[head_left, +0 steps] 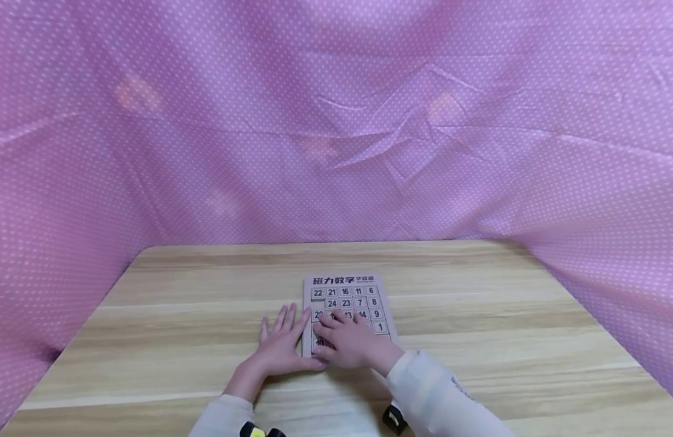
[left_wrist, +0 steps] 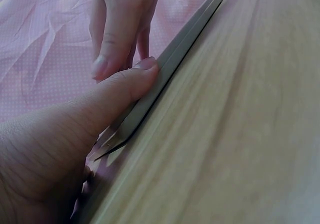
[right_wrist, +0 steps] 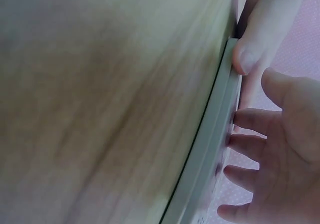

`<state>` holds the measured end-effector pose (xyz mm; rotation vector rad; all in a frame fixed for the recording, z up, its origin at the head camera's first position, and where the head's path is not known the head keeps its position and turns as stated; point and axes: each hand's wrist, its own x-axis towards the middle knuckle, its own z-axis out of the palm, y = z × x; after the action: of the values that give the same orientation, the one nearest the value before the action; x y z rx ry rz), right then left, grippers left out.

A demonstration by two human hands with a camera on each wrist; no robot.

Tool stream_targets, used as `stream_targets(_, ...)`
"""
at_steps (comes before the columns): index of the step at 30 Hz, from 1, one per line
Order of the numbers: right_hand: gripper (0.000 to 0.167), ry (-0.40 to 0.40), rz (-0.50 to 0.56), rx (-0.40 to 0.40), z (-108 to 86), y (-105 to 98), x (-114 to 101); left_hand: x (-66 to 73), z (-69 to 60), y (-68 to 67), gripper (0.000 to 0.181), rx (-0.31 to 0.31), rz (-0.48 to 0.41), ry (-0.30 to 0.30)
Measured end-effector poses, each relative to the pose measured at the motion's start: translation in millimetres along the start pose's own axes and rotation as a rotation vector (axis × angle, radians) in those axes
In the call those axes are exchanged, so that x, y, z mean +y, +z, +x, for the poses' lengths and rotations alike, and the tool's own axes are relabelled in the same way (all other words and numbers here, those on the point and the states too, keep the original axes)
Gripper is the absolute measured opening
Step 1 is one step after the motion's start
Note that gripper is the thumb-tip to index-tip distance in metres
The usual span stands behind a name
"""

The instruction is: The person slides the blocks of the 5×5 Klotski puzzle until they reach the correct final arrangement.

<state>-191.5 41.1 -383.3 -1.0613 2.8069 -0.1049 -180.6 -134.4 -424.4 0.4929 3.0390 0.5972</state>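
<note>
A flat number puzzle board point(head_left: 308, 340) with square numbered tiles lies on the table in the head view; a blank slot shows under tile 22. My left hand point(head_left: 281, 352) is spread at the board's left side, its thumb on the near edge, as the left wrist view also shows with the board's side point(left_wrist: 175, 59). Over the lower left tiles lies my right hand point(head_left: 349, 343), fingers extended and covering several of them. In the right wrist view, fingertips of the right hand point(right_wrist: 285, 149) touch the board's face beside its edge point(right_wrist: 205, 139).
The wooden table point(head_left: 478, 315) extends around the board on all sides. Behind it and at both sides hangs a pink dotted cloth point(head_left: 336, 152). Black wrist straps show near both sleeves at the bottom of the head view.
</note>
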Motion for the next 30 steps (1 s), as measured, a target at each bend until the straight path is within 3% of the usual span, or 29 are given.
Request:
stream_targets(12,0.055,-0.016,0.087,0.015,-8.3,-3.9,4.3,-3.3,1.2,-2.3,0.113,0.001,0.0,0.004)
stream_targets(22,0.054,0.066,0.137,0.106,-32.6,-4.6,49.6,-0.2,0.9,-2.4,0.113,-0.004,-0.013,-0.003)
stream_targets(30,0.056,0.152,0.126,0.081,-39.4,-0.5,72.3,2.0,-0.5,-0.6,0.114,-0.009,-0.014,-0.014)
